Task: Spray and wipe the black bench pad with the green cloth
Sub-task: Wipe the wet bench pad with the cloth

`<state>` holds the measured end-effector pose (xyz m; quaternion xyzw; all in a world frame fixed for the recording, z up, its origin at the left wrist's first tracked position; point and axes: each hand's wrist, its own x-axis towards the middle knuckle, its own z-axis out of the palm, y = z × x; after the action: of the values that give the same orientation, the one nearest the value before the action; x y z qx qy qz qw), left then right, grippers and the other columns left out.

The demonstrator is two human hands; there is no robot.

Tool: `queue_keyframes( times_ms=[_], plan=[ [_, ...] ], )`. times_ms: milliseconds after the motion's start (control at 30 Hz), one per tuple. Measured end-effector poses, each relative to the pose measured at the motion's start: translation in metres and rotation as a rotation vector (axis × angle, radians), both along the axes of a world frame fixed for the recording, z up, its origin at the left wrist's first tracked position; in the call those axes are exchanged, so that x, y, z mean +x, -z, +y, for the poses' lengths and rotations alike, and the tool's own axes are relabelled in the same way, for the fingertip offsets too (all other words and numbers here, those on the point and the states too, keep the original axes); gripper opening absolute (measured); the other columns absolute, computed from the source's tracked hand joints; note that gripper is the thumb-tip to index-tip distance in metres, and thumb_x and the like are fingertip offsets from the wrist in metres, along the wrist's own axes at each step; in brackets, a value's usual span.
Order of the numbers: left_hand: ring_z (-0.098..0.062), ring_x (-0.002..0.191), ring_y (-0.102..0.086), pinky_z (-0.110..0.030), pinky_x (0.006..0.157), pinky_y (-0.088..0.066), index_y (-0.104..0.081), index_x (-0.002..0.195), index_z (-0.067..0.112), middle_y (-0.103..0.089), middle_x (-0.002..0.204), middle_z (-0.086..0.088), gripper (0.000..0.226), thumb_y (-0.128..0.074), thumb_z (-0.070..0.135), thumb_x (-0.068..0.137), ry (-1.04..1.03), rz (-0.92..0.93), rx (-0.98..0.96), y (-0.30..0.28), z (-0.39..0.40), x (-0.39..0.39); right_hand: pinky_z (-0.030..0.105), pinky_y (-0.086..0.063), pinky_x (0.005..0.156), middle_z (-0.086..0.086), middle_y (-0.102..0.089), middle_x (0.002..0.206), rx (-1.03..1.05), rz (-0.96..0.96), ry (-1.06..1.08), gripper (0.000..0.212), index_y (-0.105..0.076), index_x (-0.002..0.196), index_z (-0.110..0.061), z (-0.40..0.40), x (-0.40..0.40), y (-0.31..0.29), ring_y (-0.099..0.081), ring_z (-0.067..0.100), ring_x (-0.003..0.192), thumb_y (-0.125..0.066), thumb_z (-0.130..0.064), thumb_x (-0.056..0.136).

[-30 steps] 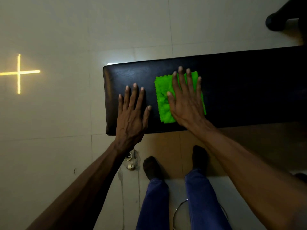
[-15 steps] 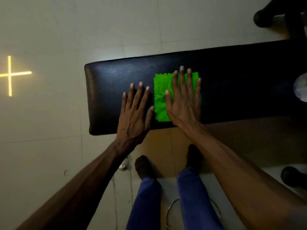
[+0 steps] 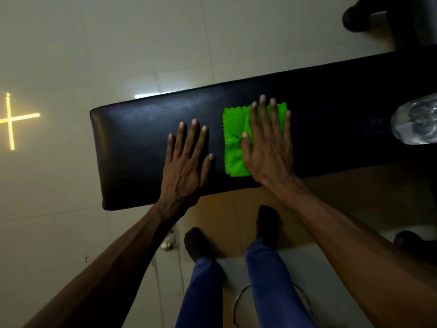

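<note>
The black bench pad (image 3: 132, 147) runs across the middle of the view, its left end near the centre left. On it lies the green cloth (image 3: 234, 138), folded into a rectangle and creased near my thumb. My right hand (image 3: 267, 147) presses flat on the cloth's right half, fingers spread and pointing away from me. My left hand (image 3: 184, 166) rests palm down on the bare pad just left of the cloth, not touching it. A clear plastic bottle (image 3: 413, 124) stands on the pad at the far right.
Pale floor tiles surround the bench. My feet and blue trouser legs are below the pad's near edge. A metal ring (image 3: 238, 301) and a small object (image 3: 169, 242) lie on the floor near them. A dark bench foot (image 3: 354, 17) is at top right.
Both hands and the cloth have slid to the right along the pad, away from its left end. The clear bottle has come into view at the right.
</note>
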<state>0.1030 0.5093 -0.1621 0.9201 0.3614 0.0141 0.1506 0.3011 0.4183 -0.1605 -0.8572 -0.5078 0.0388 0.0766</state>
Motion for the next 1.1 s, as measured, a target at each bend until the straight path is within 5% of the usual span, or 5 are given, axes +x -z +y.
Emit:
queue_keyframes(
  times_ms=[233,500,700,967,1100],
  plan=[
    [-0.027,0.157,0.001,-0.056,0.125,-0.01,-0.018,0.161,0.018,-0.006,0.17,-0.006,0.061,-0.029,0.041,0.106,-0.019,0.034,-0.002,-0.007,-0.002,0.006,0.052,-0.006,0.133,0.009,-0.013,0.176,-0.036,0.039,-0.352,0.066,-0.021,0.167,-0.013,-0.064,0.016,0.002,-0.01,0.026,0.164,-0.033,-0.04,0.108],
    [-0.03,0.157,-0.004,-0.053,0.126,-0.007,-0.024,0.16,0.013,-0.012,0.169,-0.011,0.059,-0.03,0.037,0.106,0.015,-0.018,0.002,-0.009,-0.008,0.06,0.057,-0.006,0.132,0.013,-0.014,0.175,0.012,0.022,0.04,0.069,-0.022,0.165,-0.006,-0.023,0.055,-0.005,-0.01,0.031,0.164,-0.035,-0.035,0.104],
    [-0.029,0.157,-0.004,-0.055,0.126,-0.009,-0.023,0.16,0.013,-0.012,0.169,-0.011,0.059,-0.031,0.036,0.106,0.029,-0.041,-0.015,-0.017,-0.023,0.09,0.051,-0.005,0.133,0.009,-0.01,0.177,-0.016,0.053,-0.3,0.065,-0.019,0.167,-0.012,-0.081,0.049,0.0,-0.007,0.025,0.164,-0.034,-0.036,0.108],
    [-0.029,0.157,0.0,-0.053,0.126,-0.006,-0.018,0.161,0.015,-0.008,0.17,-0.009,0.059,-0.03,0.036,0.107,0.057,-0.049,-0.038,-0.006,-0.039,0.105,0.056,-0.01,0.132,0.014,-0.017,0.175,0.026,-0.018,0.15,0.067,-0.023,0.165,-0.007,-0.073,0.134,-0.008,-0.014,0.032,0.163,-0.034,-0.031,0.104],
    [-0.028,0.157,-0.001,-0.054,0.126,-0.009,-0.02,0.161,0.015,-0.01,0.17,-0.008,0.059,-0.031,0.036,0.107,0.06,-0.066,-0.056,-0.007,-0.056,0.118,0.057,-0.01,0.132,0.014,-0.018,0.175,0.046,0.051,-0.064,0.063,-0.025,0.165,-0.007,-0.065,0.092,0.0,-0.013,0.031,0.163,-0.034,-0.032,0.108]
  ],
)
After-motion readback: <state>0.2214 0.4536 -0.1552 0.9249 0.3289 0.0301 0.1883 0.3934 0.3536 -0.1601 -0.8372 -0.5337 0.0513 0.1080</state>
